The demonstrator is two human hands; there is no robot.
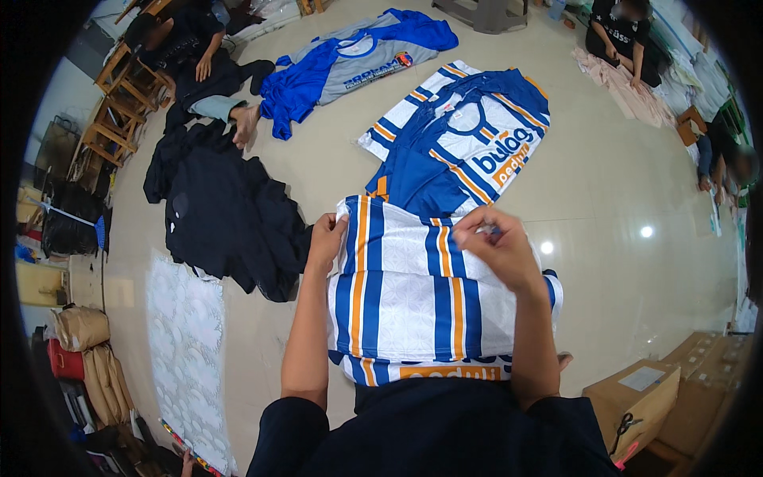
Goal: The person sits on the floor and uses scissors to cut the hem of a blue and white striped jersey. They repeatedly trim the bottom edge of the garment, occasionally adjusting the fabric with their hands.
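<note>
A white jersey with blue and orange stripes point(397, 294) lies spread over my lap. My left hand point(324, 242) pinches its upper left corner. My right hand point(497, 253) is curled over the upper right part, its fingers closed on something small and partly shiny that I cannot make out. Just beyond, more blue, white and orange jerseys point(453, 143) lie stacked on the floor. Left of the striped cloth is a heap of black garments point(218, 222).
Blue-grey shirts point(358, 63) lie farther off. Other people point(203, 56), point(620, 48) sit around with garments. A white patterned sheet point(183, 350) lies at lower left. Cardboard boxes point(636, 397) with black scissors point(626, 425) stand at lower right. Wooden stools point(115, 119) line the left side.
</note>
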